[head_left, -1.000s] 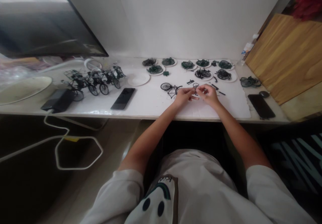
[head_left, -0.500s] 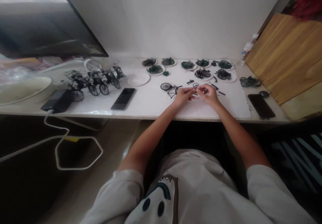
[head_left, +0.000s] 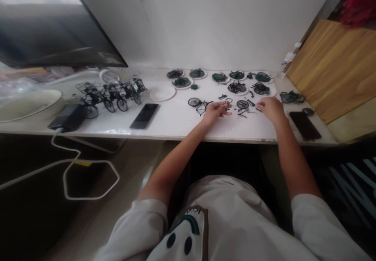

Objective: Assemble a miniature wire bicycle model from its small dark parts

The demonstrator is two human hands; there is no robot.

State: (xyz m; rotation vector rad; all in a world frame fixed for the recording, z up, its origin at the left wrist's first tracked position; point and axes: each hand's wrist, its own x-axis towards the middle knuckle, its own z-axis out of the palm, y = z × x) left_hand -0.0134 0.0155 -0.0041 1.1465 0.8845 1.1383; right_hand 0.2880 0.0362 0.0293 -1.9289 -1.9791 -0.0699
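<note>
My left hand (head_left: 216,111) pinches a small ring-shaped bicycle part (head_left: 228,101) just above the white work sheet; its details are too small to make out. My right hand (head_left: 270,108) is on the right side of the sheet, fingers drawn together at a short dark bar (head_left: 258,110). Whether the fingertips grip the bar is unclear. Beside my left hand lies a partly assembled miniature bicycle (head_left: 199,105), its frame joined to one wheel. Between my hands are a loose black wheel (head_left: 242,104) and thin dark parts (head_left: 242,114).
Small plates with bicycle parts (head_left: 237,88) line the back. A white plate (head_left: 162,93), a phone (head_left: 144,116) and several assembled miniature bicycles (head_left: 107,94) stand to the left. On the right are another phone (head_left: 304,125), a loose bundle of parts (head_left: 292,97) and a wooden board (head_left: 331,65).
My right hand has parted from my left hand and moved right to the dark bar, uncovering the loose wheel and thin parts. My left hand still holds the ring-shaped part in place.
</note>
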